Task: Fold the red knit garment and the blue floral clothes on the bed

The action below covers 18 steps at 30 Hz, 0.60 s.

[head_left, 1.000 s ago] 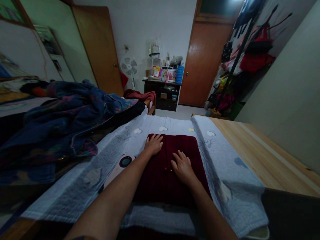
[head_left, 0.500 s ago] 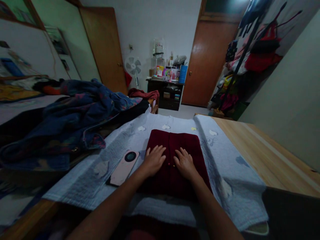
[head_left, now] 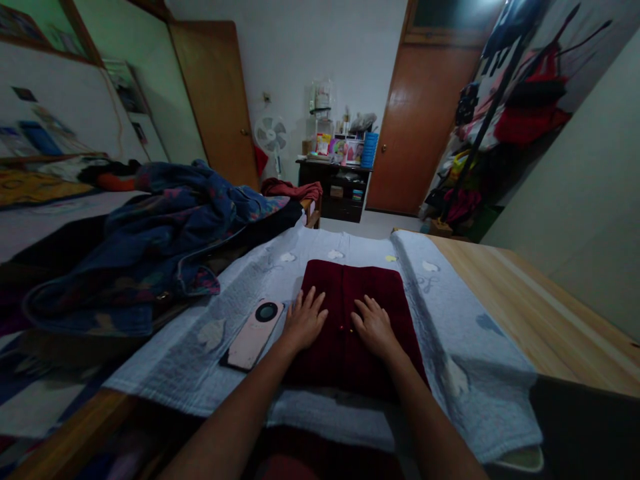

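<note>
- Your left hand [head_left: 304, 320] lay palm down on the left half of the folded, dark red cloth garment [head_left: 370, 280], its grip open, fingers spread, holding nothing.
- Your right hand [head_left: 375, 323] lay flat on the garment's right half, its grip also open and empty, with the fingers slightly bent.
- The garment was in front of you on a pale blue quilted cloth with light patches [head_left: 205, 373], which covered part of the light wooden desk [head_left: 505, 287].
- Between your hands, near the garment's middle line, sat a small red bead-like piece [head_left: 341, 327], possibly a button or pin head.
- A pink phone with a round black camera ring [head_left: 253, 340] rested to the garment's left, near your left hand.
- Farther left lay a heap of patterned blue denim clothing [head_left: 190, 200].
</note>
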Available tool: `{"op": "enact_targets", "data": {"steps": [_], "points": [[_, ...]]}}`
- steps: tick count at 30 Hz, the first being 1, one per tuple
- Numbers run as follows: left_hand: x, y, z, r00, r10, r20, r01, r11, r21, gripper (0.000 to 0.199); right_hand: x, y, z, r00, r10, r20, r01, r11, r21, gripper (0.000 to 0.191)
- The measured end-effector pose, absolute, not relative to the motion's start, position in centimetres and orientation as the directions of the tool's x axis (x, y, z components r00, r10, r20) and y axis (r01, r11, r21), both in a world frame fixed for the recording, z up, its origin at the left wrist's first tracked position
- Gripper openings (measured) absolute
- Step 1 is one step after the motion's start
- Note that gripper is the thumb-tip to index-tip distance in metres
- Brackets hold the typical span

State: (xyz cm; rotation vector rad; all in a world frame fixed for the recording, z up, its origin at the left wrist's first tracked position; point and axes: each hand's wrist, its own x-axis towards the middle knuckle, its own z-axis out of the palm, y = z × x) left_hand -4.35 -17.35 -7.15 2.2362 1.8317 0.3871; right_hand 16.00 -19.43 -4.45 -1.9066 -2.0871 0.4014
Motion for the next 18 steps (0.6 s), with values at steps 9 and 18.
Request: {"op": "enact_targets", "data": {"steps": [9, 18], "points": [[-5.7, -14.9, -7.9, 0.071, 0.988, 0.134, 0.835, -0.133, 0.534, 0.067, 17.8, -19.3, -4.3, -0.11, 0.987, 0.113, 0.85, 0.152, -0.505, 0.05], [-7.3, -13.2, -7.6, -0.023, 0.999, 0.022, 0.556, -0.005, 0.831, 0.077, 26.1, -18.9, -5.6, 0.274, 0.961, 0.025, 0.484, -0.116, -0.867, 0.061]]}}
